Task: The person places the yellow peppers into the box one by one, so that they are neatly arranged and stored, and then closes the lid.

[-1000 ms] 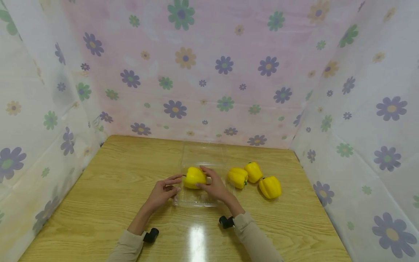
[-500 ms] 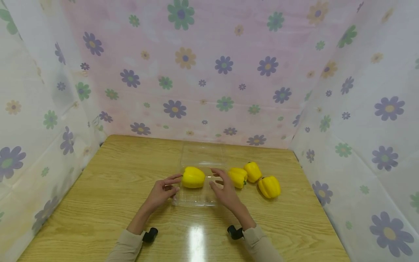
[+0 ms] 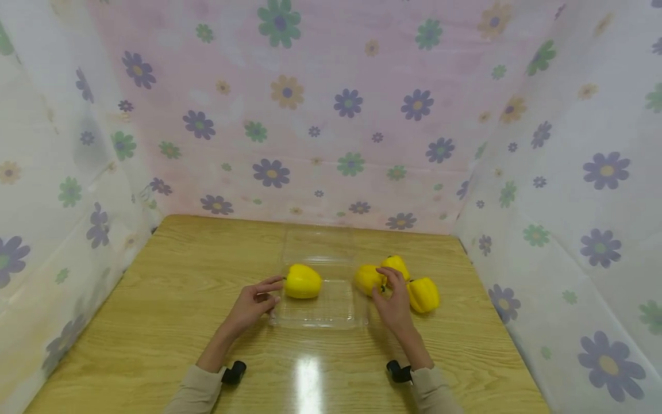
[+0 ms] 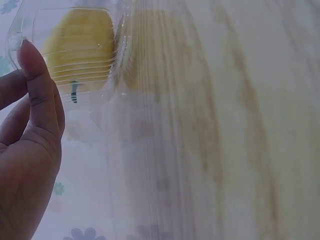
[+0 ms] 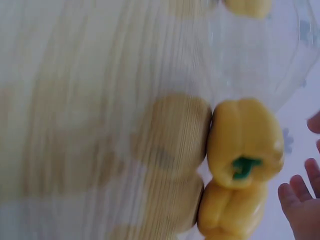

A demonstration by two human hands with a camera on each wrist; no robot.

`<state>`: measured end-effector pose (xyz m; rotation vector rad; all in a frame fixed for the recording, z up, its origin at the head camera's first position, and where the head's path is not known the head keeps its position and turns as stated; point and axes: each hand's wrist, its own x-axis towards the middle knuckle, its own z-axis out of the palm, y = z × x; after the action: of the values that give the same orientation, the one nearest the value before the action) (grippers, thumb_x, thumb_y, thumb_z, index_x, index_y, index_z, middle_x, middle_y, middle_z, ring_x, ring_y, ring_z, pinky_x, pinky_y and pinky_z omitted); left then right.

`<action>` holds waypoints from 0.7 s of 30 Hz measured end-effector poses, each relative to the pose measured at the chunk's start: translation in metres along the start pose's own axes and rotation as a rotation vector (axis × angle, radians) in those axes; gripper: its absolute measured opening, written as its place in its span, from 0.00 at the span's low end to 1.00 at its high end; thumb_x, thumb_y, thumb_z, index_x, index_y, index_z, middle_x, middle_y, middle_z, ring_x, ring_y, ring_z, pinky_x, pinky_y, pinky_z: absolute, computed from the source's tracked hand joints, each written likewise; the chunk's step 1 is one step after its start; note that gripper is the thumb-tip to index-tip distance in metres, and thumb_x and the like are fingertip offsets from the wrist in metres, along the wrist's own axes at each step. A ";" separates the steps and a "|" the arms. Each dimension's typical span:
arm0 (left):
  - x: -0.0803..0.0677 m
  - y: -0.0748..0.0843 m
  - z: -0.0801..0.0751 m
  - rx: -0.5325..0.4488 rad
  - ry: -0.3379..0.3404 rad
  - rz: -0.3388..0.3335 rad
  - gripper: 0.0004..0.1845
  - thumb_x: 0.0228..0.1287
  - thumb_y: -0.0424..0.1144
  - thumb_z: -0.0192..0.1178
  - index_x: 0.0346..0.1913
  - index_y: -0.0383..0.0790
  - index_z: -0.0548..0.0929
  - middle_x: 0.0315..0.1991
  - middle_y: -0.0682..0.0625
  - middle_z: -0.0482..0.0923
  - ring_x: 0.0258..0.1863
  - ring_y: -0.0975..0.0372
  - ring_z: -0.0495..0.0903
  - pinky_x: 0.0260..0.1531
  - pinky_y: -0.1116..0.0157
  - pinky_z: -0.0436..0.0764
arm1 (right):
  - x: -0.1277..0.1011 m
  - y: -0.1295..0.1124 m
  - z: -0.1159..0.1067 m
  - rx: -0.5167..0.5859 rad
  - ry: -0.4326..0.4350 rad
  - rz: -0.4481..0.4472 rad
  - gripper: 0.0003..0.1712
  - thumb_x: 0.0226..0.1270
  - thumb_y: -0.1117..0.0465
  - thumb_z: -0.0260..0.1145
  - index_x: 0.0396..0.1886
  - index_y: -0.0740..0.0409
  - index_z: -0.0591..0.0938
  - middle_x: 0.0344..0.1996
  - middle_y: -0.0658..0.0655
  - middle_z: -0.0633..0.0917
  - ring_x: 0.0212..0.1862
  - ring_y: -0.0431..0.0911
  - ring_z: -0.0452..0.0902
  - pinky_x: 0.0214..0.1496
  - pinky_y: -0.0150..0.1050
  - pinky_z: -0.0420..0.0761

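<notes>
A clear plastic clamshell container [image 3: 326, 307] lies on the table with its lid folded back. One yellow bell pepper [image 3: 304, 283] lies on its side in its left part. My left hand [image 3: 248, 305] pinches the container's left edge; in the left wrist view the thumb [image 4: 36, 65] is at the rim. My right hand [image 3: 395, 302] hovers with fingers spread above another yellow pepper [image 3: 365, 279], just right of the container. In the right wrist view that pepper [image 5: 245, 140] shows its green stem, and the fingers are apart from it.
Two more yellow peppers, one behind [image 3: 395, 264] and one to the right [image 3: 425, 296], sit close to it on the wooden table [image 3: 207, 253]. Flower-print curtains [image 3: 320, 103] enclose the back and sides. A black camera is worn on each wrist.
My right hand has let go of the pepper in the container and moved right, over the loose peppers. That pepper now lies on its own. My left hand stays at the container's edge.
</notes>
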<state>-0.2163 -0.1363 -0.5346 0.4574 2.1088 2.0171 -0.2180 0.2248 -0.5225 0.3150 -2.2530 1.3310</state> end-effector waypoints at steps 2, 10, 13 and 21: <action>-0.001 0.000 -0.001 0.001 -0.002 0.002 0.22 0.73 0.27 0.59 0.66 0.22 0.75 0.76 0.35 0.62 0.28 0.64 0.77 0.26 0.70 0.82 | 0.002 0.006 -0.005 -0.010 -0.038 0.021 0.26 0.59 0.78 0.68 0.59 0.69 0.80 0.61 0.68 0.75 0.63 0.62 0.71 0.61 0.65 0.74; -0.002 0.001 -0.001 -0.008 -0.014 0.010 0.23 0.72 0.26 0.59 0.67 0.20 0.73 0.76 0.34 0.62 0.27 0.65 0.77 0.26 0.70 0.83 | 0.009 0.018 -0.011 -0.146 -0.184 -0.020 0.36 0.57 0.75 0.73 0.67 0.73 0.73 0.66 0.75 0.73 0.67 0.70 0.66 0.66 0.69 0.70; -0.002 0.000 -0.001 -0.005 -0.016 0.012 0.23 0.72 0.26 0.59 0.67 0.20 0.72 0.76 0.33 0.61 0.26 0.65 0.77 0.26 0.70 0.83 | 0.011 0.020 -0.012 -0.180 -0.237 -0.005 0.38 0.60 0.72 0.73 0.70 0.72 0.70 0.69 0.74 0.70 0.69 0.70 0.64 0.69 0.67 0.68; -0.003 0.001 -0.002 -0.007 -0.008 0.008 0.23 0.72 0.25 0.59 0.66 0.20 0.73 0.76 0.34 0.62 0.27 0.65 0.76 0.26 0.71 0.82 | 0.014 0.020 -0.013 -0.234 -0.304 0.046 0.39 0.64 0.68 0.73 0.72 0.70 0.69 0.68 0.73 0.70 0.69 0.67 0.65 0.69 0.65 0.69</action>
<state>-0.2141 -0.1392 -0.5336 0.4727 2.0980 2.0229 -0.2352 0.2466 -0.5254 0.4070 -2.6536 1.0843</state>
